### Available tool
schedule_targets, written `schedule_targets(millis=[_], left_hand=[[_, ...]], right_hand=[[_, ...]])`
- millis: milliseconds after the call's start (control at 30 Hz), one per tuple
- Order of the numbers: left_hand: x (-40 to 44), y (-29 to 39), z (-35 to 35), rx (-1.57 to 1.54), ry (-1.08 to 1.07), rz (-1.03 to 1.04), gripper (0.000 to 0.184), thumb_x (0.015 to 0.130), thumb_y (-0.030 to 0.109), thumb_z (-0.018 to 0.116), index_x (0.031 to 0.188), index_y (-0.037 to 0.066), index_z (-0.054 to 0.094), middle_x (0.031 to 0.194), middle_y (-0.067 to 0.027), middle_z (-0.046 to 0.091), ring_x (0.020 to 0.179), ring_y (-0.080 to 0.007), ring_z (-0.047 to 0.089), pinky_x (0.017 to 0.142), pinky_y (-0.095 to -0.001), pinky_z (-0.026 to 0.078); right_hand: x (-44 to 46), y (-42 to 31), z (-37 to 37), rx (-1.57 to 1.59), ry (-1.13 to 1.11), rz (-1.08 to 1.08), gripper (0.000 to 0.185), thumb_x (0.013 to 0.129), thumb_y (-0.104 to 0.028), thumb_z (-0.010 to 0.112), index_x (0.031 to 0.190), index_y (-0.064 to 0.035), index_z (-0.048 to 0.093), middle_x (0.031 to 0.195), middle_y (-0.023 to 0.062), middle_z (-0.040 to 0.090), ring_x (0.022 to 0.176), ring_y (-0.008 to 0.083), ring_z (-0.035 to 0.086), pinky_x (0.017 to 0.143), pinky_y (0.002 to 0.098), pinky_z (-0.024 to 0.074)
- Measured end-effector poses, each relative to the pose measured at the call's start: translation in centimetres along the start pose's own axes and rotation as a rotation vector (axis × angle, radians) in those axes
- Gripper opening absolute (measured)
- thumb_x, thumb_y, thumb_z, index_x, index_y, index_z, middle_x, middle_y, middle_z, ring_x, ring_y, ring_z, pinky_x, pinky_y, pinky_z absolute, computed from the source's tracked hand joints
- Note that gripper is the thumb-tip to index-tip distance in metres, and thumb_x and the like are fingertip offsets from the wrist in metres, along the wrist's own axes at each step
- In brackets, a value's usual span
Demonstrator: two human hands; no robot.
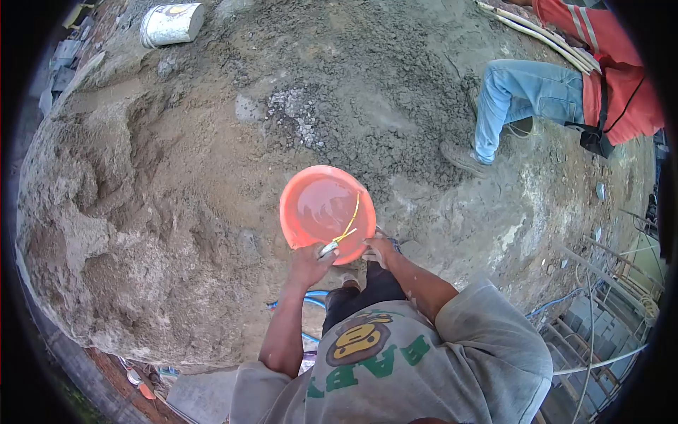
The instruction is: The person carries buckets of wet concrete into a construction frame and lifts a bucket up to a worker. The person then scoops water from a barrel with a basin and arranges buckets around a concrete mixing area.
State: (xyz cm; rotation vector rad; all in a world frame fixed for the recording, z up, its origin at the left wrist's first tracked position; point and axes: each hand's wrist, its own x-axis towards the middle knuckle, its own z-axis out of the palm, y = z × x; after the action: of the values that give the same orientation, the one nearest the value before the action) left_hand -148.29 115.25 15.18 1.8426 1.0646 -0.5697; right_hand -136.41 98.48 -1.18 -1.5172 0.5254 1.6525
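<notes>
An orange-red plastic basin [286, 214] with cloudy water in it is in front of my body, over the dirt. My left hand [308, 264] is closed at its near left rim. A short grey-white piece [328, 249] sits at the fingers of that hand; its kind is unclear. From it a thin yellow strand [355, 215] runs up across the basin. At the near right rim my right hand [380, 251] grips the edge, its thumb on top and the other fingers mostly hidden.
Wet grey mortar [381, 92] spreads over the ground ahead. A white bucket [173, 25] lies on its side at upper left. At upper right a person in blue jeans [533, 92] stands by pale poles [540, 32]. A blue hose [314, 293] lies near my feet.
</notes>
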Motion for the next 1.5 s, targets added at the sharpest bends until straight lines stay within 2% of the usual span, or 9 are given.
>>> schedule_targets(millis=[33,167,233,567,667,733,1067,1267,1500], left_hand=[[2.3,1.3,-0.6,0.035,-0.015,0.048,0.037,0.074,0.041,0.055,0.087,0.008,0.059,0.078,-0.0152,0.06,0.077,-0.0306,0.058,0.068,-0.0404,0.044],[10.8,5.6,-1.2,0.29,0.034,0.3,0.032,0.075,0.036,0.055,0.086,0.006,0.058,0.08,-0.0145,0.059,0.075,-0.03,0.057,0.067,-0.0386,0.044],[13.8,7.1,-0.9,0.265,0.04,0.27,0.033,0.075,0.036,0.055,0.088,0.006,0.058,0.084,-0.0147,0.059,0.078,-0.0297,0.057,0.07,-0.0383,0.044],[22.6,12.5,2.8,-0.092,0.097,0.251,0.037,0.076,0.034,0.053,0.101,0.006,0.055,0.099,-0.0171,0.055,0.092,-0.0311,0.053,0.08,-0.0378,0.041],[22.9,13.6,3.4,-0.149,0.098,0.26,0.04,0.076,0.039,0.052,0.1,0.006,0.055,0.09,-0.0173,0.058,0.086,-0.03,0.056,0.075,-0.0367,0.042],[23.3,14.2,4.1,-0.178,0.075,0.272,0.041,0.077,0.039,0.052,0.101,0.006,0.055,0.091,-0.0177,0.058,0.087,-0.0306,0.055,0.075,-0.0369,0.042],[21.9,16.2,2.5,-0.351,0.086,0.221,0.045,0.079,0.042,0.049,0.103,0.004,0.054,0.093,-0.0184,0.058,0.09,-0.0304,0.055,0.077,-0.0351,0.042],[21.4,17.2,1.7,-0.373,0.134,0.201,0.047,0.079,0.043,0.047,0.104,0.002,0.053,0.096,-0.0205,0.056,0.094,-0.0318,0.053,0.08,-0.0358,0.04],[21.7,17.4,1.1,-0.416,0.274,0.19,0.05,0.081,0.044,0.045,0.105,0.0,0.052,0.096,-0.0224,0.056,0.093,-0.0341,0.052,0.08,-0.037,0.04]], right_hand=[[0.6,-0.2,-0.4,0.088,-0.046,-0.03,0.035,0.077,-0.015,0.054,0.109,-0.0065,0.043,0.09,0.006,0.052,0.072,0.0192,0.053,0.063,0.035,0.0485],[1.5,-4.4,-0.5,0.376,0.035,-0.086,0.028,0.079,-0.013,0.051,0.105,-0.0075,0.045,0.09,0.0067,0.052,0.076,0.0195,0.054,0.063,0.0346,0.0493],[1.4,-7.8,-1.0,0.429,0.086,-0.082,0.025,0.079,-0.013,0.051,0.103,-0.0062,0.046,0.09,0.0072,0.052,0.078,0.0197,0.054,0.062,0.034,0.05],[7.1,-17.4,-9.0,0.08,0.5,-0.404,0.024,0.075,-0.01,0.054,0.095,0.0024,0.052,0.077,0.0098,0.056,0.058,0.0174,0.057,0.045,0.0289,0.0499],[6.5,-18.4,-10.5,0.042,0.531,-0.484,0.021,0.074,-0.009,0.054,0.092,0.0031,0.052,0.074,0.0102,0.057,0.056,0.0168,0.057,0.041,0.0272,0.049],[1.9,-20.8,-9.6,0.129,0.501,-0.492,0.02,0.074,-0.008,0.053,0.09,0.0034,0.052,0.074,0.0106,0.056,0.053,0.0167,0.056,0.04,0.0264,0.0486],[-2.7,-23.2,-10.0,0.018,0.574,-0.538,0.009,0.074,-0.008,0.054,0.076,-0.0005,0.05,0.064,0.0061,0.052,0.041,0.0114,0.048,0.035,0.0232,0.0423],[-3.6,-24.8,-10.0,-0.03,0.575,-0.634,0.012,0.073,-0.008,0.057,0.077,0.0011,0.051,0.058,0.0053,0.05,0.043,0.0117,0.047,0.036,0.0254,0.0375],[-6.4,-26.9,-8.6,-0.169,0.633,-0.734,0.016,0.072,-0.009,0.057,0.065,-0.0059,0.043,0.054,0.0015,0.045,0.039,0.0095,0.042,0.034,0.0234,0.0352]])
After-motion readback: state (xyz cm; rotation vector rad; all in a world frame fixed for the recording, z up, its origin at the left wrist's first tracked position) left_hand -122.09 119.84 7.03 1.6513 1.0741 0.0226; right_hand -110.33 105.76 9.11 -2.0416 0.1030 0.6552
